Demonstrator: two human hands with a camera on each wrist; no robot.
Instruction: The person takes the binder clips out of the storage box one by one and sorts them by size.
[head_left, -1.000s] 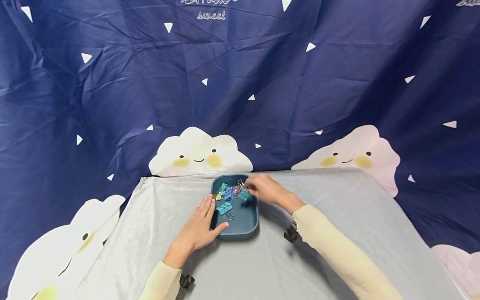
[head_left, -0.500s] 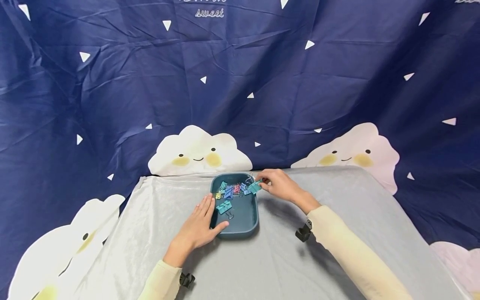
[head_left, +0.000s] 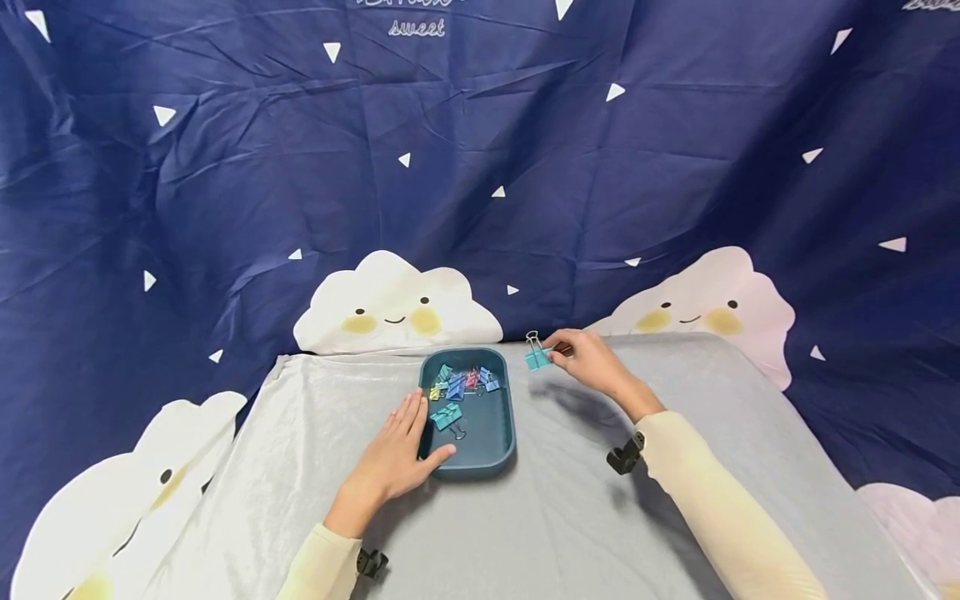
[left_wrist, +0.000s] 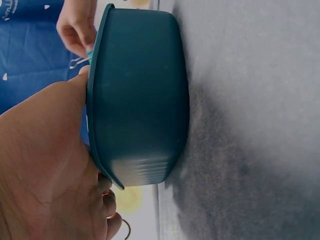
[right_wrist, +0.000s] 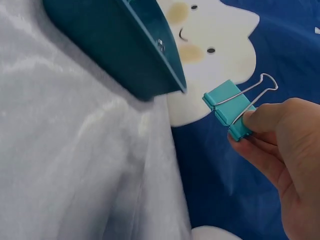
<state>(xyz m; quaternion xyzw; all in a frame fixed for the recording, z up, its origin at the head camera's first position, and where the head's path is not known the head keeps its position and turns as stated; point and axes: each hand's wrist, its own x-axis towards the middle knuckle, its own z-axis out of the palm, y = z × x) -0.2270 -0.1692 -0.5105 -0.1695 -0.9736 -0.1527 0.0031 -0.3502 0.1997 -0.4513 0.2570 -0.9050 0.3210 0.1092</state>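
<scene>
A turquoise binder clip (right_wrist: 231, 104) with a silver wire handle is pinched between the thumb and fingers of my right hand (head_left: 592, 360). It hangs in the air to the right of a dark teal tray (head_left: 491, 433). My left hand (head_left: 393, 450) rests on the tray's left rim, fingers straight and thumb at the near edge. Inside the tray lie a turquoise binder clip (head_left: 447, 416) near the left hand, a blue clip (head_left: 456, 387), a red clip (head_left: 472, 379), a small yellow clip (head_left: 434, 392) and a light blue clip (head_left: 488, 379). The left wrist view shows the tray's outer wall (left_wrist: 140, 95).
A grey cloth (head_left: 555, 517) covers the table under the tray. Behind it hangs a navy curtain (head_left: 480, 167) printed with white clouds and triangles. The table's far edge runs just behind the tray and the right hand.
My right hand has lifted the turquoise binder clip out of the tray and carried it right, past the rim. The left hand has stayed on the tray.
</scene>
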